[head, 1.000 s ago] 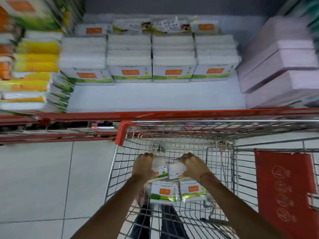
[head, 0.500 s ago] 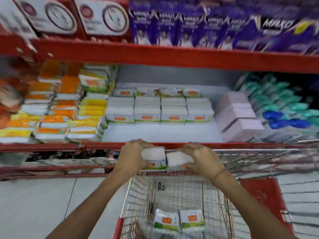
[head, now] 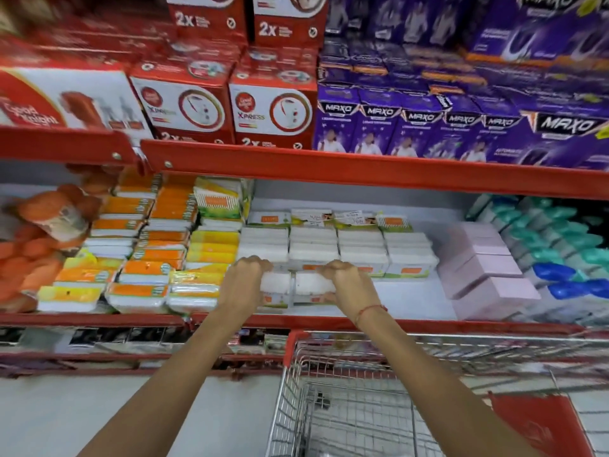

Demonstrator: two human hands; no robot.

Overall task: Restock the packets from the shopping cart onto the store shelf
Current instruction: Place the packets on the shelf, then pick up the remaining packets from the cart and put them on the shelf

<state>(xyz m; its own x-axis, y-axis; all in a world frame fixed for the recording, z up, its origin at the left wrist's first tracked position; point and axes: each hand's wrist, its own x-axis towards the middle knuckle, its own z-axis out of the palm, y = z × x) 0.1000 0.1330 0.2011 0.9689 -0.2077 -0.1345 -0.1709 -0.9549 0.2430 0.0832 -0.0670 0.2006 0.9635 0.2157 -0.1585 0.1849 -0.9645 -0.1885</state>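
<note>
Both hands reach over the red front lip of the store shelf [head: 329, 319], each closed around one white packet: the left hand [head: 245, 282] grips the left packet [head: 276, 285] from above with its fingers curled over the top edge, and the right hand [head: 346, 283] grips the right packet [head: 311, 285] the same way. The two packets sit side by side, touching or nearly so, with their orange-and-green labels facing outward and down, which matches the stacked white packets [head: 336, 249] already standing in rows just behind them. Holding them from the top probably lets the person lower both flat onto the bare white shelf floor in front of that row without disturbing it. Whether the packets already rest on the shelf or hang just above it cannot be told. The shopping cart [head: 329, 390] stands directly below the arms, close against the shelf, likely parked there to keep each carry short. Pink boxes [head: 487, 268] flank the open space on the right and yellow and orange packs [head: 197, 258] on the left, so the gap fixes where these packets belong.
</note>
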